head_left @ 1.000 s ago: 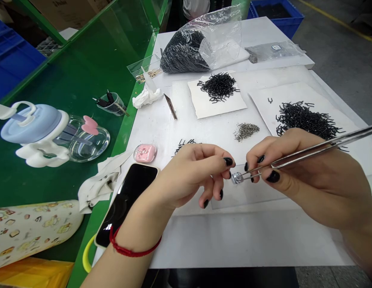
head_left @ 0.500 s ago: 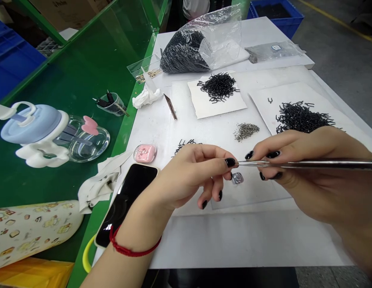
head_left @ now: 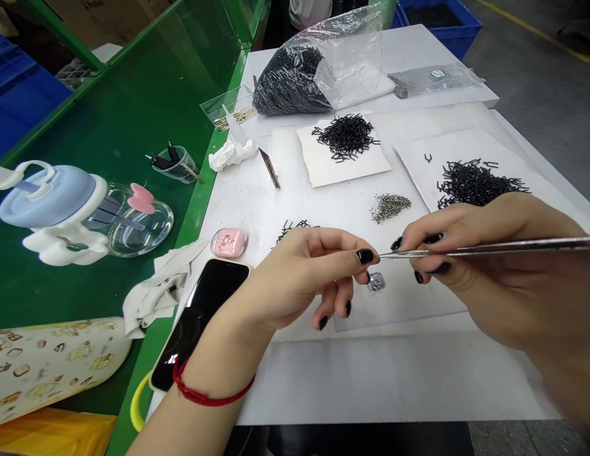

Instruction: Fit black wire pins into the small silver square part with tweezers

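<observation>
My left hand (head_left: 307, 272) hovers over the white table (head_left: 394, 380) with thumb and forefinger pinched together; what they hold is too small to name. My right hand (head_left: 494, 272) grips long metal tweezers (head_left: 475, 248), whose tips point left and meet the left fingertips. A small silver metal part (head_left: 376, 282) lies on a clear plastic sheet (head_left: 404, 304) just below the tweezer tips. A few black bent pins (head_left: 295, 227) lie behind my left hand.
Piles of black pins rest on white paper sheets (head_left: 345, 136) (head_left: 473, 182), with a small grey heap of tiny parts (head_left: 390, 206) between. A plastic bag of black pins (head_left: 314, 73) sits behind. A phone (head_left: 202, 323), pink case (head_left: 229, 242), cloth (head_left: 156, 291) and a blue-lidded cup (head_left: 61, 212) lie left.
The tweezers let go of the small silver part, which now lies on the clear sheet. Their tips rose and swung level to meet my left fingertips.
</observation>
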Demonstrator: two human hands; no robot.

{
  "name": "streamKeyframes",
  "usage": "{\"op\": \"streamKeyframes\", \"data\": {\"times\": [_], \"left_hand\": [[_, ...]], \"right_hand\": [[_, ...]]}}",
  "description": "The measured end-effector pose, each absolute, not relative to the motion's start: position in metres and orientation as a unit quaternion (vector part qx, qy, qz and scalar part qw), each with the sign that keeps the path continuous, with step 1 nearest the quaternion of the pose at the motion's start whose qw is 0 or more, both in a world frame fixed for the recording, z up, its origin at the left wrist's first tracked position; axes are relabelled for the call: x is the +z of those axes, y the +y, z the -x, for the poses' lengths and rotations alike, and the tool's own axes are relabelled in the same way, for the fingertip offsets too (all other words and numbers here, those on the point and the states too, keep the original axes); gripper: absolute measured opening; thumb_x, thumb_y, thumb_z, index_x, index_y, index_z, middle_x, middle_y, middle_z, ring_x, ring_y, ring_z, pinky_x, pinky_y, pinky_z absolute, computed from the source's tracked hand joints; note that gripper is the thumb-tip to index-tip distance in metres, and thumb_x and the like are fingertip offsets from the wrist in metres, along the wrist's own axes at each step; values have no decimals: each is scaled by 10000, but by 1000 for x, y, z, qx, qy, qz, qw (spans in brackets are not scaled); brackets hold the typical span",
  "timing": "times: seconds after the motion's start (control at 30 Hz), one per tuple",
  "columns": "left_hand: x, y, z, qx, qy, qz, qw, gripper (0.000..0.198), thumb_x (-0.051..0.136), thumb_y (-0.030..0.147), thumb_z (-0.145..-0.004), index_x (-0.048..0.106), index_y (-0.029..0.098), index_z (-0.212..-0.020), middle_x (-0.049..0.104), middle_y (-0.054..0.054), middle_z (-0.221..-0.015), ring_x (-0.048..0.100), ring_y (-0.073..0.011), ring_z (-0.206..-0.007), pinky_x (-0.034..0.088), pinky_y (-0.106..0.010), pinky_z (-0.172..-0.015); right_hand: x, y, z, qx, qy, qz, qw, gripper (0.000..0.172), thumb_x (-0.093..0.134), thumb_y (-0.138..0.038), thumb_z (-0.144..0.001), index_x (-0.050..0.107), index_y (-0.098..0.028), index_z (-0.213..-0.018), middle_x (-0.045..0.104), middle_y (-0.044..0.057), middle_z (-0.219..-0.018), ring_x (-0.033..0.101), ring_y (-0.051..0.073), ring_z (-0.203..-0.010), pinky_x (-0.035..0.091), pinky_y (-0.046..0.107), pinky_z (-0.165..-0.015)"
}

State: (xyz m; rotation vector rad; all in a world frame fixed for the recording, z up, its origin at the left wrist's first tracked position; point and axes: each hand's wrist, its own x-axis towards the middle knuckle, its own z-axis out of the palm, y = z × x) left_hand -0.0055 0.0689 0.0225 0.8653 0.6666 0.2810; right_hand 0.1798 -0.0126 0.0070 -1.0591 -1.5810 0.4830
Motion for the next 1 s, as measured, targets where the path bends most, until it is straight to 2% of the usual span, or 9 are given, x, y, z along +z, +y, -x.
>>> {"op": "streamKeyframes", "data": {"times": [0.07,0.13,0.23,0.33,0.83,1.0], "left_hand": [[22,69,5,136,314,-406,847,156,554,75,-830,647,109,-709,640,33,-536,452,-28,-249,370,-95,-253],[22,69,5,138,313,-404,849,152,557,83,-832,642,109,-708,637,34,-531,457,-30,-253,375,-96,-255],[21,70,5,139,312,-402,850,160,561,88,-827,632,103,-684,627,31,-522,456,-30,-254,382,-97,-261],[21,70,4,138,310,-400,851,171,560,95,-828,624,99,-668,624,29,-523,453,-27,-250,379,-97,-260],[21,71,5,141,308,-389,856,157,555,88,-816,622,98,-674,628,33,-542,472,-30,-261,381,-94,-252],[21,70,6,143,310,-389,855,144,561,87,-816,635,92,-692,634,32,-567,519,-39,-313,390,-87,-250]], "right_hand": [[9,-14,-181,251,-644,452,563,157,645,-73,-808,600,-211,-867,637,4,-817,658,135,-777,552,295,-590],[10,-14,-183,306,-649,449,532,130,599,-91,-846,577,-214,-881,629,12,-848,639,109,-700,525,259,-508],[10,-12,-186,347,-685,435,470,142,535,-89,-881,539,-227,-912,605,13,-880,629,78,-684,545,221,-553],[8,-11,-186,361,-693,433,449,154,511,-84,-892,516,-234,-928,583,13,-896,621,58,-709,549,185,-596],[6,-11,-185,381,-683,440,442,117,507,-136,-917,502,-250,-945,573,0,-902,604,52,-701,518,203,-590],[7,-12,-186,383,-683,439,440,116,503,-141,-920,500,-255,-944,565,-2,-901,601,56,-700,518,212,-601]]}}
